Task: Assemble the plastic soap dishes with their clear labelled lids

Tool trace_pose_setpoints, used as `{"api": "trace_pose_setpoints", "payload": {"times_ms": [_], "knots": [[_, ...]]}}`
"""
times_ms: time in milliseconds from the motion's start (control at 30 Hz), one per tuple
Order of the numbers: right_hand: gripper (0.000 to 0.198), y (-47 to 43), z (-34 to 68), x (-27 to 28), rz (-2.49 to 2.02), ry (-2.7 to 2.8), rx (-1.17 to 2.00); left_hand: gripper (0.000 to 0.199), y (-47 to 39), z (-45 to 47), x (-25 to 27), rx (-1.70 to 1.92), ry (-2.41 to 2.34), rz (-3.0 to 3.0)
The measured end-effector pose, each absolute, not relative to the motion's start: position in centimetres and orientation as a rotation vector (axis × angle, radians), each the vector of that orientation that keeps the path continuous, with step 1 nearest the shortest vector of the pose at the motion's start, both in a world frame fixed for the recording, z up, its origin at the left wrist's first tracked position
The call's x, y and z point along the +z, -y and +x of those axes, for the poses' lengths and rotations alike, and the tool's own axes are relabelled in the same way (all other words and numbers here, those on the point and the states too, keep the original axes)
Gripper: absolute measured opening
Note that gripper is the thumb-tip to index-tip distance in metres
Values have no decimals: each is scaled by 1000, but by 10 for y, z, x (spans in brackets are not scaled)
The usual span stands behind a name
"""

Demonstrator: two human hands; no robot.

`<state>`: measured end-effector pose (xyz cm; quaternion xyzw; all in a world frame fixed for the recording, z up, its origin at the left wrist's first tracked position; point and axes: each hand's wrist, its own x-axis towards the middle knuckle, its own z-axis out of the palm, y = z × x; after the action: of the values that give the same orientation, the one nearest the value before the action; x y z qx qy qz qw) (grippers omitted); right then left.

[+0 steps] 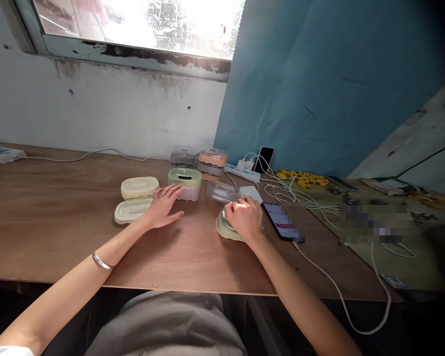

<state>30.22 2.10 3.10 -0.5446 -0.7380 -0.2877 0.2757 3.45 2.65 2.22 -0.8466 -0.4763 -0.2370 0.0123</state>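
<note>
My left hand (165, 206) is open with its fingers spread, palm down. Its fingertips reach the front of an oval box (190, 192) with a green slotted top and a translucent body; whether they touch it I cannot tell. Left of that hand lie cream oval pieces (136, 184), and a second cream oval piece (129, 212) is partly behind my wrist. My right hand (246, 217) is closed, knuckles up, over a low pale-green oval container (227, 233) with a clear lid (224, 220). The hand covers most of the lid, and my fingertips are hidden.
Behind stand a grey container (182, 158) and a stack of orange and grey containers (212, 160). A clear oval cover (222, 192) lies beyond my right hand. To the right are a phone (282, 221) with a cable, a power strip (243, 172), another phone (265, 159) and yellow pieces (302, 178).
</note>
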Motion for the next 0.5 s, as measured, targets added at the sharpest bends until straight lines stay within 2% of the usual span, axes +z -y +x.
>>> {"api": "trace_pose_setpoints", "payload": {"times_ms": [133,300,367,500], "knots": [[35,-20,295,30,-1425,2027,-686,59,-39,36,33,-880,1615,-2464],[20,-28,301,30,-1431,2034,-546,33,-73,44,59,-801,1628,-2439],[24,-34,308,29,-1450,2037,-488,25,-87,48,66,-712,1613,-2460],[33,-43,320,28,-1493,2034,-389,27,-104,55,69,-562,1616,-2461]]}}
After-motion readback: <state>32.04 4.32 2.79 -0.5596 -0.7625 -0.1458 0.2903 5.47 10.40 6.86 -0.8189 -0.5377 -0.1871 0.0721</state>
